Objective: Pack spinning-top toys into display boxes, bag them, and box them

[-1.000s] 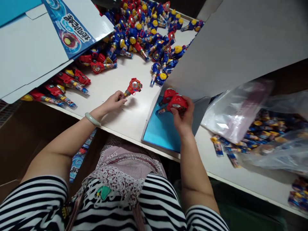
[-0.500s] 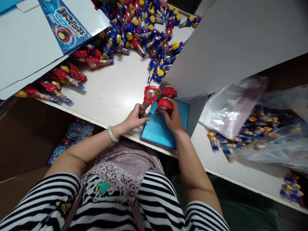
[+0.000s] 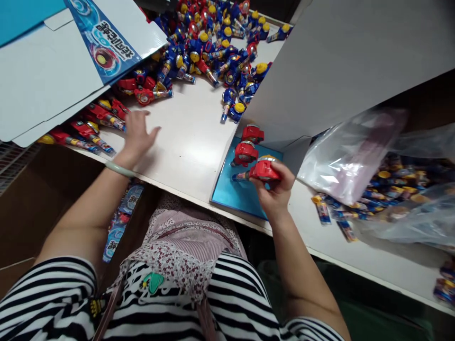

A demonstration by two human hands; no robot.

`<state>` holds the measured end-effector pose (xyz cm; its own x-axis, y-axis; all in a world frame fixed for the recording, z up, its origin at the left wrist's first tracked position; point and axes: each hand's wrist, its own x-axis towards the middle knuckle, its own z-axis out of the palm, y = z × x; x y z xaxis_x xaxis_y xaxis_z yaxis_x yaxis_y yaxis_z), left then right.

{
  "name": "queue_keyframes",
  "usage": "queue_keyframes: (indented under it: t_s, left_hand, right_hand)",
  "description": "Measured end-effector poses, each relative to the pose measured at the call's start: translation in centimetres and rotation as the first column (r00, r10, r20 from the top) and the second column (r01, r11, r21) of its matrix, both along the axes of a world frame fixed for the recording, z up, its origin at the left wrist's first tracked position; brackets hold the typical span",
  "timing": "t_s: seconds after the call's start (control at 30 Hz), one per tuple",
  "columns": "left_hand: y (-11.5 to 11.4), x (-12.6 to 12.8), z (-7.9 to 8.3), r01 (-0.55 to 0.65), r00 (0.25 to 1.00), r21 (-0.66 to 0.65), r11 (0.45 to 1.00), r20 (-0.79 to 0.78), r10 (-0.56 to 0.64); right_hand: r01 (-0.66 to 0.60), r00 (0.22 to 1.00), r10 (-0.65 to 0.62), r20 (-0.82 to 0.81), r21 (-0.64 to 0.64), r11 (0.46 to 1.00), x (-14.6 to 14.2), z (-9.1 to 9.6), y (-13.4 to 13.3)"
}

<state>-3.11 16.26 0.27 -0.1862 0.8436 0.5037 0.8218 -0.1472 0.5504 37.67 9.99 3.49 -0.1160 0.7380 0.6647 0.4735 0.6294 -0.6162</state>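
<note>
My right hand (image 3: 275, 189) is closed round a red toy spinning-top launcher (image 3: 263, 169) with a clear tube end, held over the blue bottom of a display box (image 3: 232, 189). Two more red toys (image 3: 246, 152) sit inside that box, at its far left. My left hand (image 3: 138, 135), fingers apart and with nothing in it, is beside several red toys (image 3: 88, 132) at the left edge of the table. Some of those toys lie partly under a white box flap. Whether my left fingertips touch the closest toy, I cannot tell.
A large heap of blue, red and yellow toys (image 3: 213, 47) covers the back of the table. At upper left lies a printed white box (image 3: 46, 71). The display box's tall white panel (image 3: 313, 61) rises on the right; beyond it is a clear plastic bag (image 3: 401, 203) of small tubes.
My left hand has let go of its red toy and swung left to the red toys at the edge. My right hand now grips a red toy nearer the front; two others stand in the box.
</note>
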Motion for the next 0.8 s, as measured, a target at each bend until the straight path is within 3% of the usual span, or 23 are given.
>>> queue_keyframes:
  t_s: [0.1, 0.17, 0.33, 0.43, 0.5, 0.6, 0.7, 0.8]
  left_hand:
    - [2.4, -7.5, -1.6, -0.074, 0.996, -0.099, 0.992, -0.062, 0.069]
    - [2.9, -9.1, -2.0, -0.066, 0.998, -0.140, 0.988, -0.033, 0.062]
    - [2.5, -6.2, -0.2, -0.227, 0.972, -0.295, 0.928, -0.012, 0.234]
    - [1.8, -4.4, 0.5, -0.182, 0.983, -0.341, 0.922, -0.066, 0.169]
    - [1.0, -3.6, 0.4, -0.031, 1.000, -0.345, 0.938, -0.015, 0.028]
    - [-0.6, -2.7, 0.2, 0.196, 0.975, -0.253, 0.947, 0.153, -0.161]
    - [-2.3, -2.2, 0.7, 0.176, 0.924, -0.116, 0.977, 0.362, -0.123]
    - [-4.2, -1.0, 2.4, 0.161, 0.755, 0.013, 0.987, 0.643, -0.131]
  right_hand:
    - [0.000, 0.996, -0.004, 0.084, 0.056, 0.998, 0.6, -0.8, -0.5]
    - [-0.041, 0.988, 0.029, 0.151, 0.076, 0.996, 0.4, -0.4, -0.9]
    - [-0.055, 0.984, 0.033, 0.175, 0.124, 0.991, -0.3, 0.8, -1.6]
    - [-0.056, 0.981, 0.046, 0.190, 0.050, 0.997, -0.3, 0.9, -1.4]
    - [-0.084, 0.971, 0.087, 0.223, -0.021, 0.996, -0.8, 0.4, -0.9]
    - [-0.117, 0.968, 0.114, 0.224, 0.002, 0.993, -2.0, -0.8, -0.2]
    - [-0.135, 0.964, 0.128, 0.235, 0.012, 0.991, -2.3, -1.1, 0.3]
    - [-0.091, 0.941, 0.112, 0.318, -0.078, 0.993, -1.9, 1.0, -0.1]
